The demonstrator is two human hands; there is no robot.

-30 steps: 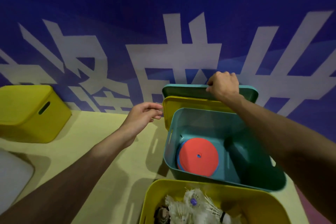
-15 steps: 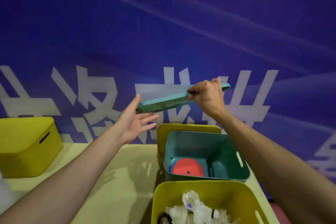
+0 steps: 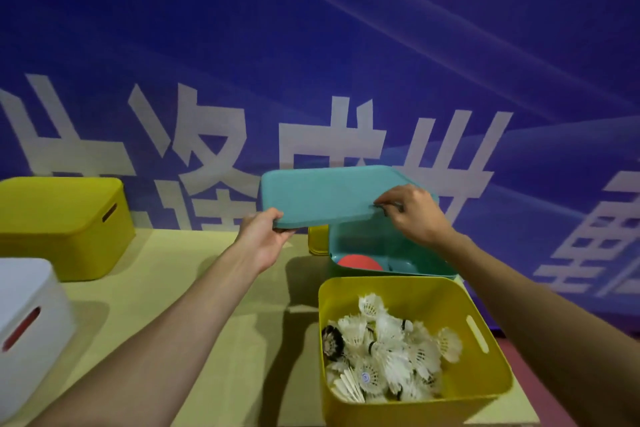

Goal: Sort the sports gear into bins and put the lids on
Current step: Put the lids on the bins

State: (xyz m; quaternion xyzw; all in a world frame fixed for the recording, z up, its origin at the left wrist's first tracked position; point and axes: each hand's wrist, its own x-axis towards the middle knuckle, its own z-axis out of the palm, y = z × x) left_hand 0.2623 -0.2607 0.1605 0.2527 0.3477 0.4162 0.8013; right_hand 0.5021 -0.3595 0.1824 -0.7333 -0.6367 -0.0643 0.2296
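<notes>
Both hands hold a teal lid [image 3: 325,194] roughly flat in the air above the open teal bin [image 3: 398,269]. My left hand [image 3: 263,236] grips its near left corner and my right hand [image 3: 410,213] pinches its near right edge. Inside the teal bin lies a red disc [image 3: 360,263], partly hidden by the bin's wall. A yellow lid [image 3: 318,241] leans behind the teal bin's left side. Nearer to me stands an open yellow bin [image 3: 485,388] holding several white shuttlecocks [image 3: 384,350].
A closed yellow bin [image 3: 65,225] stands at the far left of the pale yellow table [image 3: 194,288]. A closed white bin [image 3: 27,322] with a red slot handle sits at the near left. A blue banner wall [image 3: 311,45] rises right behind the table.
The teal lid has come down from a tilted, edge-on pose to lie flat over the teal bin. My left hand, open beside it before, now grips its corner.
</notes>
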